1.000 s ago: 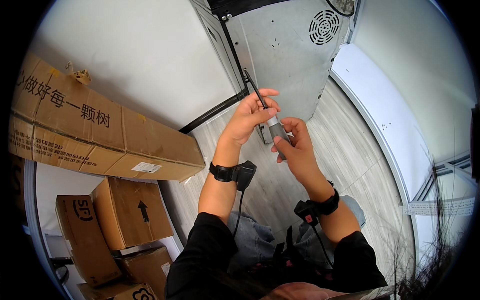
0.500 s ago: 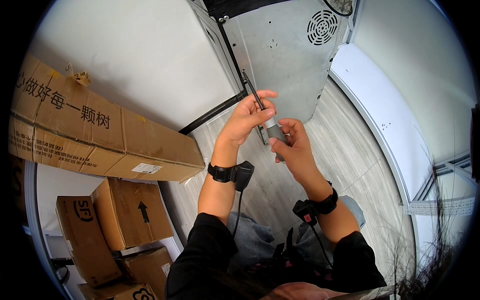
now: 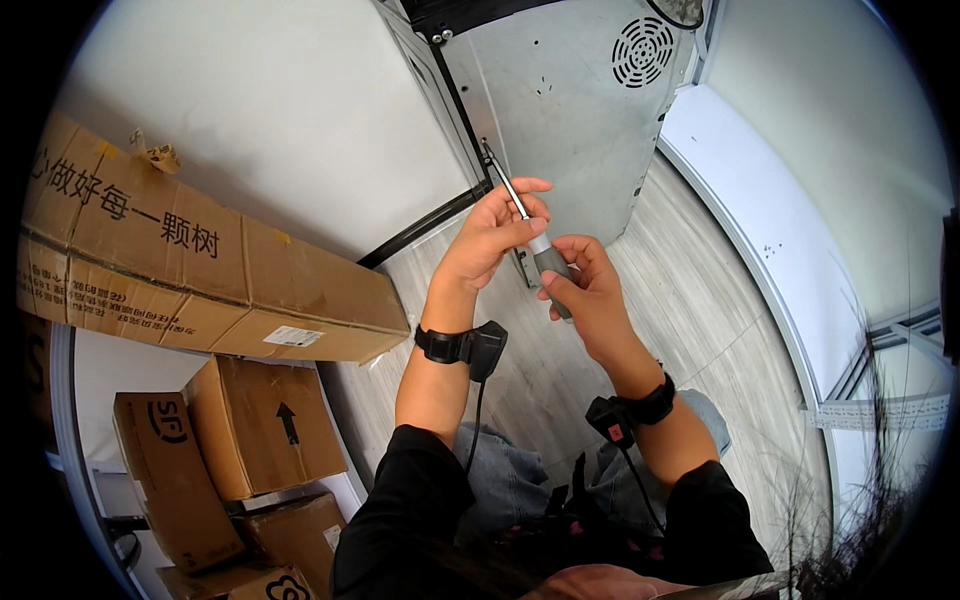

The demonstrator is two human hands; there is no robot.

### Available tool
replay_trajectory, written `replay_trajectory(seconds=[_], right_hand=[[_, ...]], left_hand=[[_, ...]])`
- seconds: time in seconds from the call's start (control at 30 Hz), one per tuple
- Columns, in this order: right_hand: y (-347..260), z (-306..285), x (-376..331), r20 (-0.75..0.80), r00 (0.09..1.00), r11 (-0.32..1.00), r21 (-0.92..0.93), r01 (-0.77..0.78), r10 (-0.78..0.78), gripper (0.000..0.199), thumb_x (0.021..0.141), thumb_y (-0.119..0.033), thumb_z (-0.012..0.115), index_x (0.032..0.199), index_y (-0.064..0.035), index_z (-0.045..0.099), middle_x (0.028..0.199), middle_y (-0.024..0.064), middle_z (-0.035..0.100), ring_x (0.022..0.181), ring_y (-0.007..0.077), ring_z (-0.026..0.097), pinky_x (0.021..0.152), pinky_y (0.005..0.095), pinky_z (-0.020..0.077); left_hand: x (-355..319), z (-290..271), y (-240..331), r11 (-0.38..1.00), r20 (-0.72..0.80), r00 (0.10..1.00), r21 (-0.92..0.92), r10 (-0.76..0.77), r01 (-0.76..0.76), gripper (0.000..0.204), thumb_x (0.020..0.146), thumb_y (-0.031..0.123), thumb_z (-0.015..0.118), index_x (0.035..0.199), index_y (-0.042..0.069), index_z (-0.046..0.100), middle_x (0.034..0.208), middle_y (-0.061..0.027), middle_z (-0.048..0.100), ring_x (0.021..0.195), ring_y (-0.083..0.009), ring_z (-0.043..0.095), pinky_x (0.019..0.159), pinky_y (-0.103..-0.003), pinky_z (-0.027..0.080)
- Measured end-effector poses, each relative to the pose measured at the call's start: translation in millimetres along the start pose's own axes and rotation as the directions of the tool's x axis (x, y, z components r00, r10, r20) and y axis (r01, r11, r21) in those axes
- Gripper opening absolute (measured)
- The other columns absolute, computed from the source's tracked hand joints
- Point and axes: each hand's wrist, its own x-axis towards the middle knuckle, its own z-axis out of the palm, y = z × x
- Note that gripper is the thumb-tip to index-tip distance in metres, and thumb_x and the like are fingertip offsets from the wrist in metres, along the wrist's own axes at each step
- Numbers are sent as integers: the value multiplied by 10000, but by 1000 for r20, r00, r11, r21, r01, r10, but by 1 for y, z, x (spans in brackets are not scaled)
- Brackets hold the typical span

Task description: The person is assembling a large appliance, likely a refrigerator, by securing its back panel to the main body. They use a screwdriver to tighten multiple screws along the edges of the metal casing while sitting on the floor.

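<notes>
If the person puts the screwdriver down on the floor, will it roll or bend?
The screwdriver probably stays stiff: its thin metal shaft looks straight. Its grey handle looks round, so it may roll on the smooth plank floor. It seems light, since fingertips alone hold it.

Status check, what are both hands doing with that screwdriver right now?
Right hand grips screwdriver handle. Left hand pinches shaft. Tip at grey metal panel edge. Nothing in between.

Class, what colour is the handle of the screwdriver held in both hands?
Grey, on the screwdriver; the head view shows it.
</notes>
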Motion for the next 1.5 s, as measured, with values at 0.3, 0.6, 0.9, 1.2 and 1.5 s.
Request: replay_trajectory(seconds=[0.3,0.6,0.9,1.2,1.5], right_hand=[[9,-7,3,-14,995,990,-98,101,-103,407,795,5,637,1155,-62,460,1028,38,528,763,67,509,525,203,421],[2,-12,-3,-21,995,990,-108,91,-94,387,786,17,648,1127,-59,482,1010,22,540,763,65,510,529,202,398],[-2,-35,-6,27,1000,988,-153,-8,13,354,789,15,636,1102,-63,490,966,14,552,754,69,518,532,213,399],[-26,-155,-24,-126,984,979,-148,-143,125,302,753,-9,646,1032,-51,537,901,41,559,666,91,536,466,227,398],[-46,-317,-20,-412,898,974,-88,-207,153,311,735,-85,653,1027,-21,569,847,76,600,600,116,569,468,231,417]], left_hand=[[6,2,0,999,-151,988,-8,36,-37,342,909,282,547,1187,82,539,908,0,602,825,-90,543,657,-208,380],[14,4,-3,951,-307,939,-210,159,-229,395,986,337,381,1222,34,473,850,-71,615,711,-164,600,591,-275,497],[27,7,-18,936,-419,883,-173,212,-307,328,995,293,362,1068,27,540,700,-89,599,581,-158,560,523,-259,469],[84,88,-102,910,-436,898,-393,-62,-128,210,969,258,410,971,82,524,720,-56,585,644,-154,547,539,-264,415],[212,207,-203,890,-426,825,-414,-373,189,159,963,232,431,930,100,512,732,-38,599,615,-111,543,498,-239,414]])
